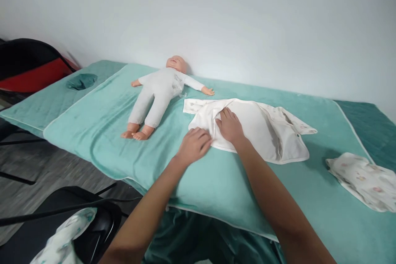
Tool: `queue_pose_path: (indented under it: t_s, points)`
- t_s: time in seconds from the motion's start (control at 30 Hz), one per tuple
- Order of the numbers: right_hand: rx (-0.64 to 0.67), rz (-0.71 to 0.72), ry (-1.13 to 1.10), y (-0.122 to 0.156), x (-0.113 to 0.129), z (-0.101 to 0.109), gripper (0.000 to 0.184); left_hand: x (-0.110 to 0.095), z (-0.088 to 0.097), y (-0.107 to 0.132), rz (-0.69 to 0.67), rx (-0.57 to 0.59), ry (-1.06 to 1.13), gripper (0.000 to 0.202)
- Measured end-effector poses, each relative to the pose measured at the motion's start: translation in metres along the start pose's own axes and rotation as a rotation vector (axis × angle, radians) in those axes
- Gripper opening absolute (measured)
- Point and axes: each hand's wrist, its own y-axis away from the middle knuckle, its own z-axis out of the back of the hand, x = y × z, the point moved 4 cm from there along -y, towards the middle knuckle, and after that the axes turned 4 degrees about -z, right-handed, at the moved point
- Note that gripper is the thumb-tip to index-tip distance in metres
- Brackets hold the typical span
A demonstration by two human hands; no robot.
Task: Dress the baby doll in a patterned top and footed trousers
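A small white baby top (pixel 253 126) with faintly printed sleeves lies spread open on the green cover, its inside partly showing. At its lower left edge, my left hand (pixel 194 145) has its fingers curled and closed on the fabric. My right hand (pixel 230 126) rests on the left half of the top, palm down, its fingers stretched out over a fold. Beyond my left hand a baby doll (pixel 161 84) in a white bodysuit lies on its back, arms spread, its bare feet toward me.
The green-covered table (pixel 114 119) runs along a white wall and has a face hole (pixel 82 81) at its left end. A folded printed cloth (pixel 365 179) lies at the right. Black chairs (pixel 74 206) stand at the left, one with a patterned cloth (pixel 66 237) on it.
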Motion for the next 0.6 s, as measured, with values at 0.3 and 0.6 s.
queue_pose_path:
  t_s: [0.3,0.6]
  points:
    - [0.019,0.064,0.019,0.027,0.012,0.0,0.058,-0.028,-0.008,0.002,-0.014,0.142,-0.151,0.037]
    - [0.131,0.293,-0.115,0.085,0.023,0.021,0.052,-0.024,-0.005,0.005,-0.009,0.067,-0.143,0.037]
